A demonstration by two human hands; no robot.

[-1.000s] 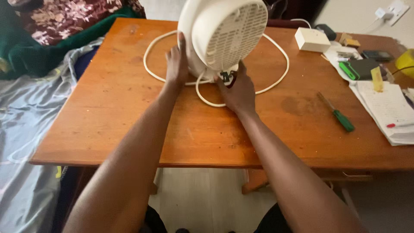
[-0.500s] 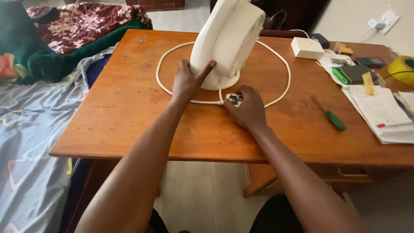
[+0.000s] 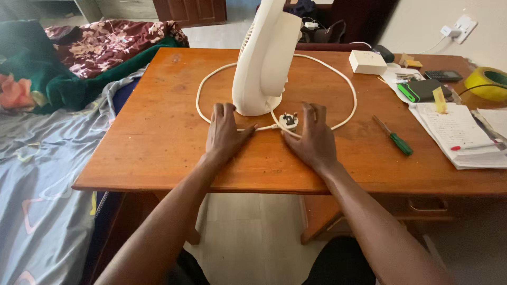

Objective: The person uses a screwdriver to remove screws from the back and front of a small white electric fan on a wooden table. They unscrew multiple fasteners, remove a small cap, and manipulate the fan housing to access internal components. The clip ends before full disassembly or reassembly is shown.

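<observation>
Both hands now off the white fan [image 3: 266, 58], which half a second ago was gripped at the base by the left hand and a second ago was tilted with its rear grille toward the camera. Fan standing upright on its round base near the middle of the wooden bench [image 3: 158, 132], turned edge-on to the viewer. Left hand [image 3: 224, 133] flat on the wood just in front of the base, fingers spread, thumb reaching to the white cord [image 3: 346, 84]; holding nothing. Right hand [image 3: 314, 138] likewise open and empty, fingers splayed just beside the white plug [image 3: 289, 121], released since the last frame and lying pins-up on the bench, close to the fan's foot. Cord looped in a wide ring around the fan, back to the plug. Judged from the release: repositioning of the fan apparently done, appliance left freestanding and unplugged. Off to the right, well apart from the hands, a green-handled screwdriver [image 3: 394, 136], papers with a red pen [image 3: 459, 134], a small white box [image 3: 368, 62] and a roll of yellow tape [image 3: 486, 83]. To the left, a bed with grey sheet [image 3: 37, 174] and floral blanket [image 3: 105, 39].
</observation>
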